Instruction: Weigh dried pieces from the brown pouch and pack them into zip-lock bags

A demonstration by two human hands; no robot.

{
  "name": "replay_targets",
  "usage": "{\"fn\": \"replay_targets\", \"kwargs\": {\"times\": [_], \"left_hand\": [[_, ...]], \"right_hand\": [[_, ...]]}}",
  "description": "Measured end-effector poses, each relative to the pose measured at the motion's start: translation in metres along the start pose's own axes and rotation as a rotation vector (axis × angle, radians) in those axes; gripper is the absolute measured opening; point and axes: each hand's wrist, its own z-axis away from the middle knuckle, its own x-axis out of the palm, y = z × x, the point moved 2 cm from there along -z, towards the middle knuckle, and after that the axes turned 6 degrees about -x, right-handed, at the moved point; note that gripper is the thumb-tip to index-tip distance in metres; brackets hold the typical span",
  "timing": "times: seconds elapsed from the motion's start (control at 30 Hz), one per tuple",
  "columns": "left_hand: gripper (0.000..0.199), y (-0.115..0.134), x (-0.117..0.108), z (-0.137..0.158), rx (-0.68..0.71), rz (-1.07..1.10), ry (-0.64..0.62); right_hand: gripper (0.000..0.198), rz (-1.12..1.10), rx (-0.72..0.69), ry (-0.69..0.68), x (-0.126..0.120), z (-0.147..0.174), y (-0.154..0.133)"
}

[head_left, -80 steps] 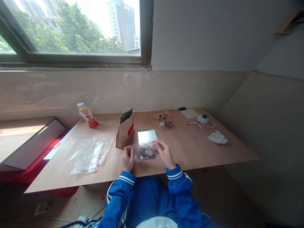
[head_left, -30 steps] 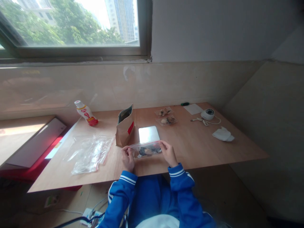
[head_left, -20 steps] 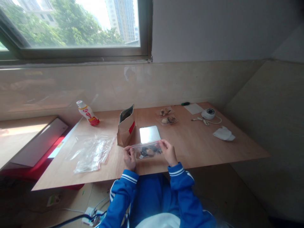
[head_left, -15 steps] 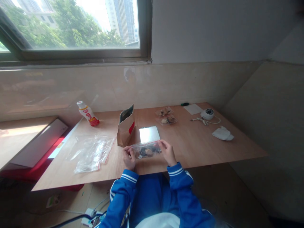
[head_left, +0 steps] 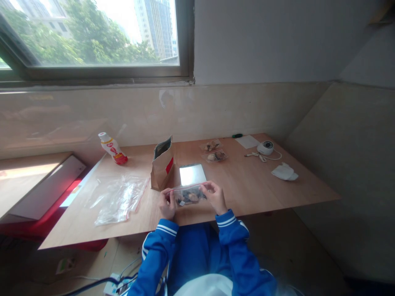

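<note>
A clear zip-lock bag (head_left: 190, 196) with a red seal strip along its top is stretched between my hands above the table's front edge. Dark and tan dried pieces and a small white packet lie inside it. My left hand (head_left: 167, 204) pinches the bag's left end. At the right end of the seal, my right hand (head_left: 215, 197) has thumb and fingers closed on the strip. Just behind the bag lies a flat, shiny silver-white plate (head_left: 192, 174). An open-topped brown paper pouch (head_left: 163, 167) with a red label stands behind my left hand.
Two filled zip-lock bags (head_left: 215, 156) lie at the back. Flat clear plastic bags (head_left: 121, 197) are spread on the left, before a red-and-white bottle (head_left: 113, 149). On the right are a white dome camera (head_left: 265, 147) with its cable, crumpled white tissue (head_left: 284, 172), paper (head_left: 247, 142) and a green-handled tool (head_left: 237, 135).
My right hand's fingers have slid a little left along the seal strip. My left hand keeps its grip on the bag. The whole view has shifted slightly.
</note>
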Motion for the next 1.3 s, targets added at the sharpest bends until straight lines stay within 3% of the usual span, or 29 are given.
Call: {"fn": "replay_targets", "kwargs": {"times": [0.33, 0.5, 0.67, 0.8, 1.0, 1.3], "left_hand": [[0.036, -0.008, 0.003, -0.001, -0.017, -0.068, 0.001], [0.035, -0.009, 0.002, -0.001, -0.038, -0.01, 0.019], [0.036, -0.012, 0.003, 0.0, -0.057, 0.046, 0.009], [0.036, -0.014, 0.004, 0.0, -0.07, 0.063, 0.01], [0.034, -0.003, 0.001, 0.003, -0.09, 0.1, -0.005], [0.037, 0.026, 0.004, 0.011, -0.416, 0.244, -0.2]], "right_hand": [[0.025, 0.033, 0.002, 0.004, 0.002, 0.0, 0.0], [0.031, -0.127, 0.063, -0.066, 0.008, -0.002, 0.006], [0.05, -0.247, 0.187, -0.084, 0.014, -0.001, 0.014], [0.044, -0.236, 0.216, -0.111, 0.016, 0.001, 0.015], [0.038, -0.207, 0.145, -0.127, 0.015, 0.001, 0.013], [0.036, -0.131, 0.078, -0.047, 0.01, -0.003, 0.001]]}}
